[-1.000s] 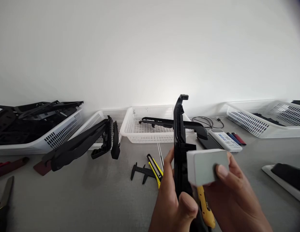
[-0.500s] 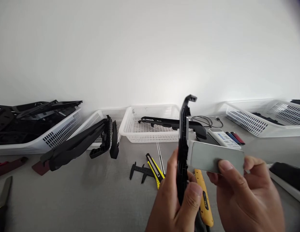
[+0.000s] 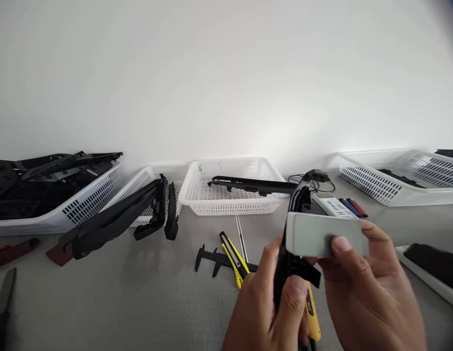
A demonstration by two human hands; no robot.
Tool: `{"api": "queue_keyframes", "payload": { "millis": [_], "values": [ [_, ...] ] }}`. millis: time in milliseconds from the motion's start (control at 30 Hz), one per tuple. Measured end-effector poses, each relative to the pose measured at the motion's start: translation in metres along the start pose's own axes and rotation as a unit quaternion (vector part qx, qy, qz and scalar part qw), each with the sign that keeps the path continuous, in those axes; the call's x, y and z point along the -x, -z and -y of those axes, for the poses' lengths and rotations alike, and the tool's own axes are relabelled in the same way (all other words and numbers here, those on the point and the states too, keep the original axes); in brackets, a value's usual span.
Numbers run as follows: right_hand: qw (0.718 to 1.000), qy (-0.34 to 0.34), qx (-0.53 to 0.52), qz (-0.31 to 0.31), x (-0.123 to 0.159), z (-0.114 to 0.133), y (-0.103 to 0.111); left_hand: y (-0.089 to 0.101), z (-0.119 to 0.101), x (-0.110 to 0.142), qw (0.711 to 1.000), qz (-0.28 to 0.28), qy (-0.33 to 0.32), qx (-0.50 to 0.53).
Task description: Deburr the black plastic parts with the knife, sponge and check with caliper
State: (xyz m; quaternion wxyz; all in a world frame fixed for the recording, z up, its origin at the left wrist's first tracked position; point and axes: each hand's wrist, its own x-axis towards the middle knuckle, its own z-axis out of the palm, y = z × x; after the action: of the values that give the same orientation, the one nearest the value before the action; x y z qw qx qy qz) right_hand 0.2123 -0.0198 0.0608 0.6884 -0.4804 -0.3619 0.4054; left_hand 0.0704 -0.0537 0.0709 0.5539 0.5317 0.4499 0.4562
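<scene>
My left hand point(image 3: 266, 307) is closed round the lower part of a long black plastic trim piece point(image 3: 282, 278), which has a hooked top end and clips along its edge. Between the thumb and fingers of my right hand point(image 3: 376, 292) is a flat grey rectangular block point(image 3: 317, 234). The block's left end lies against or just in front of the trim piece, hiding some of it; I cannot tell if they touch. Below the hands lies a yellow tool point(image 3: 312, 317), partly covered. Left of them are a yellow utility knife point(image 3: 234, 256) and a black caliper point(image 3: 208, 255).
A white basket point(image 3: 234, 208) at the back centre has a long black part across it. More black parts fill the left basket point(image 3: 91, 197) and overhang another basket beside it. On the right stand a white basket point(image 3: 376, 187), a white box point(image 3: 334, 206) and a cable.
The trim piece has tilted, its hooked top moving right and down. The grey block now overlaps its front instead of sitting at its right side.
</scene>
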Motion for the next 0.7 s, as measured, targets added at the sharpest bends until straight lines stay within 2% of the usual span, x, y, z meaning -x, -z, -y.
{"api": "queue_keyframes", "payload": {
  "millis": [100,200,333,467,567,600,700],
  "values": [
    [0.998,-0.017,0.056,0.023,0.002,0.003,0.002,0.000,0.000,0.000,1.000,-0.004,-0.008,0.000],
    [0.994,-0.005,0.110,-0.021,0.007,0.005,0.000,0.000,0.001,0.001,0.999,-0.032,-0.011,-0.010],
    [0.996,-0.034,0.078,0.022,0.006,0.001,-0.004,-0.002,0.003,0.001,0.998,-0.024,0.029,0.041],
    [0.995,-0.011,0.097,-0.037,-0.001,-0.006,-0.003,-0.002,0.004,-0.001,0.997,-0.006,0.052,0.061],
    [0.997,-0.047,0.037,0.039,-0.004,-0.008,-0.001,-0.001,0.006,-0.002,0.996,-0.008,0.051,0.072],
    [0.997,-0.051,0.031,0.043,-0.004,-0.008,-0.001,-0.001,0.006,-0.002,0.996,-0.014,0.053,0.070],
    [0.995,-0.012,0.086,-0.039,-0.002,-0.007,0.000,-0.001,0.005,-0.002,0.997,-0.017,0.056,0.053]
  ]
}}
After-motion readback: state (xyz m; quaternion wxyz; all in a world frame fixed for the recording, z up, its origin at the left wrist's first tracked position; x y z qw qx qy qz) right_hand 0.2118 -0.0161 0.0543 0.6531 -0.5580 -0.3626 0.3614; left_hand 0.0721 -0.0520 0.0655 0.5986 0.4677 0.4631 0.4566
